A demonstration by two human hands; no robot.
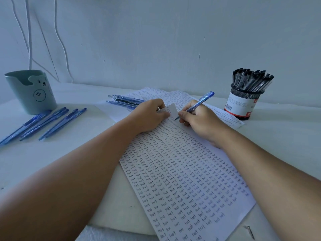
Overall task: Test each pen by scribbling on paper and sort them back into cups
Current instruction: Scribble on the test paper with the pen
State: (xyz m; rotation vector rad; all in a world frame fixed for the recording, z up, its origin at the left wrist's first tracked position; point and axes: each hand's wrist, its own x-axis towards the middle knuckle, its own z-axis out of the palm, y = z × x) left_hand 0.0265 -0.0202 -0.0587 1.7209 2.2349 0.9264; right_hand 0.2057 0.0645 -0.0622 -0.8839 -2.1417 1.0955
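A: Blue pen (198,103) pinched in right hand (199,122), tip down on paper (182,171) at the sheet's far end, cap end slanting up and away to the right.

B: And the left hand (149,115)?

A: Fingers curled, pinching the paper's turned-up top corner (172,108) just beside the pen tip. Almost touching the right hand.

B: Which cup next, by the look of it?

A: Hard to call before the ink shows. Green bear cup (31,91) well off to the left, beyond the left arm; black mesh cup (243,101), crammed with black pens (251,79), near on the right, closer to the pen hand. Long axis already leaning that way.

B: Room to move?

A: Open tabletop (286,129) between right hand and mesh cup. Leftward, a reach across the left forearm, past loose blue pens (43,124) lying beside the bear cup. More blue pens (125,100) behind the left hand, on the far sheets.

B: Edges?

A: Wall (173,40) close behind both cups; table's near edge hidden under the arms.
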